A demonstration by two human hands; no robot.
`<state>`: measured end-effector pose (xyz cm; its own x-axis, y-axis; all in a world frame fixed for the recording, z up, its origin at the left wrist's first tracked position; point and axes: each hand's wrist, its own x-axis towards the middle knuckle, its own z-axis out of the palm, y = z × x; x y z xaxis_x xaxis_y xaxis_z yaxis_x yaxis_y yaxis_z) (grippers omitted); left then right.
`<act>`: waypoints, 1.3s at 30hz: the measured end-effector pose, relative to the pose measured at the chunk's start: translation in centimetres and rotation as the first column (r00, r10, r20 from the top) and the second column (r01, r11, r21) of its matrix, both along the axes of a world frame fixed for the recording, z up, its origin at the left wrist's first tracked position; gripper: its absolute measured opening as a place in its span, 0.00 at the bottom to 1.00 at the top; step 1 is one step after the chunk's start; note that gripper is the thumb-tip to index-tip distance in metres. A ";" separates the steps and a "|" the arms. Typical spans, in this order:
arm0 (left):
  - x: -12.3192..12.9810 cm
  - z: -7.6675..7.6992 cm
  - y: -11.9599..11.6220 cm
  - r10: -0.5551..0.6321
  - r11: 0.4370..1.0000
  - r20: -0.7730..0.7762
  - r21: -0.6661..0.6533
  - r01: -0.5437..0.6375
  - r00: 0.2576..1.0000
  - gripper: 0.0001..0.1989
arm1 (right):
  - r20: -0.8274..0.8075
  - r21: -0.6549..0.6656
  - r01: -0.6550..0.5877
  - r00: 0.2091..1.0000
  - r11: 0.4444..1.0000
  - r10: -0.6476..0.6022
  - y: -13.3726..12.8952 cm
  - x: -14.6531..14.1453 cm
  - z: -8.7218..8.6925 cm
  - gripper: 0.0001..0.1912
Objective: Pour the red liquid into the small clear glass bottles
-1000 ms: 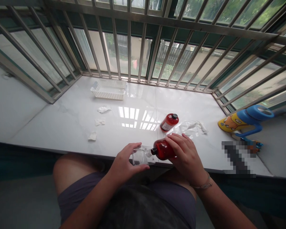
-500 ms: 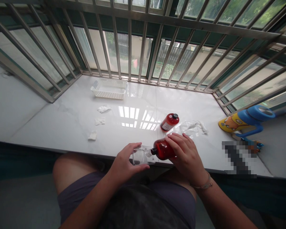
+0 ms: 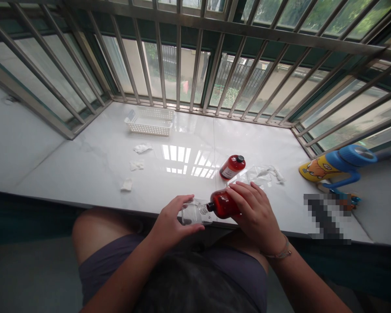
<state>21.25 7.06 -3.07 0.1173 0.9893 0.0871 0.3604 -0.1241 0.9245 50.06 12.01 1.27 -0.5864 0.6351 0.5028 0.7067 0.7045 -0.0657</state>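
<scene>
- Tilted red bottle (image 3: 223, 204): base covered by the right hand (image 3: 256, 215); whether the black neck is capped cannot be told.
- Clear container (image 3: 193, 213): outer side partly covered by the left hand (image 3: 170, 219); contents hard to make out; whether its ribbed mouth is touched by the bottle's neck cannot be told.
- Dark item (image 3: 326, 217), right: masked by coarse blocks, identity not readable.
- Clear plastic piece (image 3: 263, 174), beyond the right hand: outline blurred by glare.
- Left hand: palm turned inward, fingers and thumb set wide around the clear container, which is held between them.
- Right hand: back turned up, fingers wrapped around the tilted red bottle, neck directed left at the container; a bracelet (image 3: 283, 252) is worn at the wrist.
- Tabletop (image 3: 91, 163), white, glossy: near edge passed over by both hands; far edge bounded by metal bars (image 3: 177, 69).
- Second red bottle (image 3: 231, 168), upright, black-capped: placed just beyond the tilted one.
- Three white scraps (image 3: 137, 166) and white basket (image 3: 150, 126): set well apart from the hands, a stretch of tabletop left between.
- Blue-and-yellow flask (image 3: 334, 164): placed at far right.
</scene>
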 end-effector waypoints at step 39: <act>0.5 -1.4 0.1 -0.004 0.994 0.081 -0.104 0.012 0.997 0.41 | 0.055 0.007 -0.011 0.998 1.000 0.010 0.0 0.2 0.1 0.25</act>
<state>21.78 7.19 -4.49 0.1221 0.9925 -0.0071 0.2838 -0.0280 0.9585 50.29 11.96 1.39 -0.6201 0.6249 0.4743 0.7016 0.7123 -0.0213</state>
